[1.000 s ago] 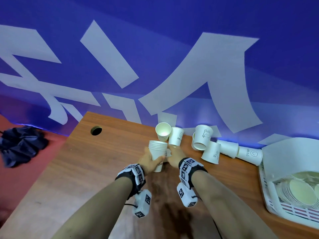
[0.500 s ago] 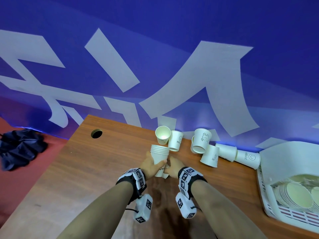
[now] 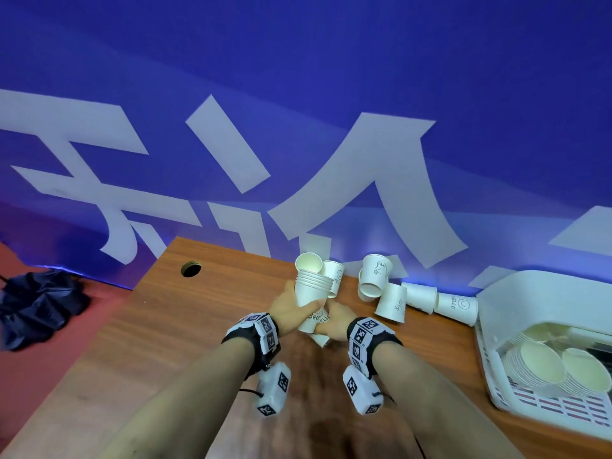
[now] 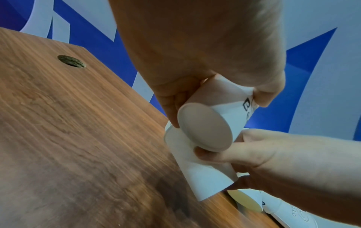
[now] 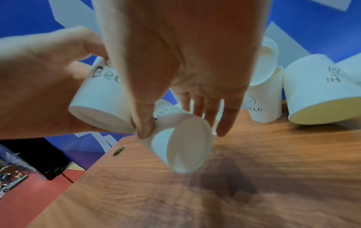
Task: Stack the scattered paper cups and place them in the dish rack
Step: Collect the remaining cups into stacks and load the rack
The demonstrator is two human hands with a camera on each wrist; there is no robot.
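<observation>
In the head view my left hand (image 3: pixel 291 309) grips a stack of white paper cups (image 3: pixel 311 288), lifted off the table and tilted away from me. My right hand (image 3: pixel 334 321) pinches a single "HELLO" cup (image 3: pixel 319 327) between thumb and fingers, just under the stack's base. In the left wrist view the stack's base (image 4: pixel 205 128) sits against the mouth end of the single cup (image 4: pixel 201 172). In the right wrist view the single cup (image 5: pixel 179 143) is beside the stack (image 5: pixel 101 98). Several loose cups (image 3: pixel 392 304) lie along the back edge. The white dish rack (image 3: pixel 490 359) stands at the right.
The rack holds stacked paper bowls (image 3: pixel 536 362). An upright cup (image 3: pixel 309 263) and another cup (image 3: pixel 376 276) stand by the blue wall behind the stack. A cable hole (image 3: pixel 191 269) is at the table's back left. A dark bundle (image 3: pixel 36 303) lies on the red floor.
My right hand has picked up a single cup and drawn it toward me under the stack. My left hand has lifted and tilted the stack.
</observation>
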